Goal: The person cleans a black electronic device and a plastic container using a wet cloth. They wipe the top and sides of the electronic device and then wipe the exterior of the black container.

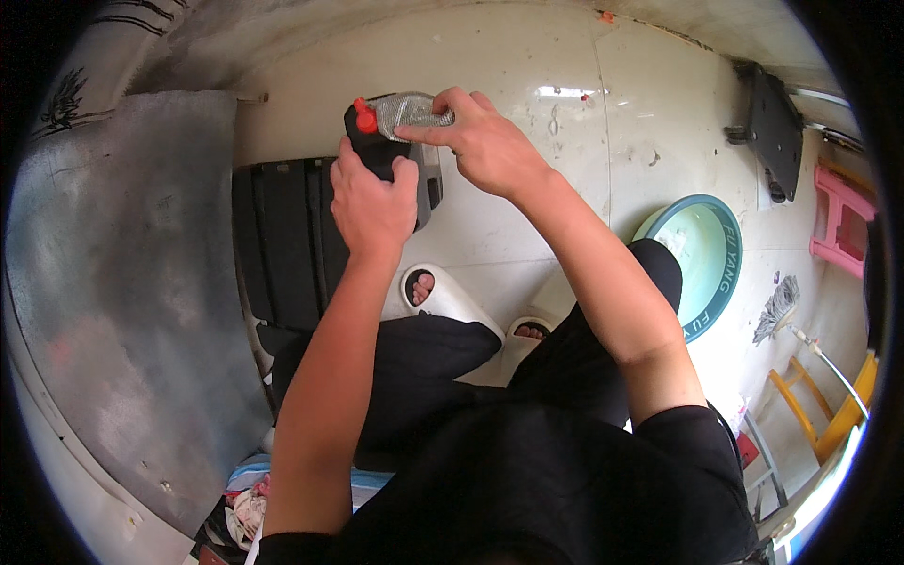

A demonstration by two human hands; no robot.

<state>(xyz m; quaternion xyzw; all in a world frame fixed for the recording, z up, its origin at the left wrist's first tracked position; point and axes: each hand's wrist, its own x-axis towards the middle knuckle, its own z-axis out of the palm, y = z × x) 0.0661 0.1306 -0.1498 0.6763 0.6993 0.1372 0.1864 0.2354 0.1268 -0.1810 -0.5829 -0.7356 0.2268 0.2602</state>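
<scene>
A black plastic container (381,152) with a red cap or knob (365,119) near one end is in front of me, upper centre-left. My left hand (374,198) rests on its dark top, thumb and fingers spread over its near side. A silvery woven cloth or pad (406,116) lies against the container beside the red part. My right hand (480,138) pinches that silvery piece between thumb and fingers at its right end. What lies beneath the cloth is hidden.
A ribbed black plastic case (286,240) stands left, beside a grey metal sheet (134,296). A green basin (731,261) sits right of my knee. Farther right are a black wheeled board (773,134), a pink stool (837,219) and a mop (777,314).
</scene>
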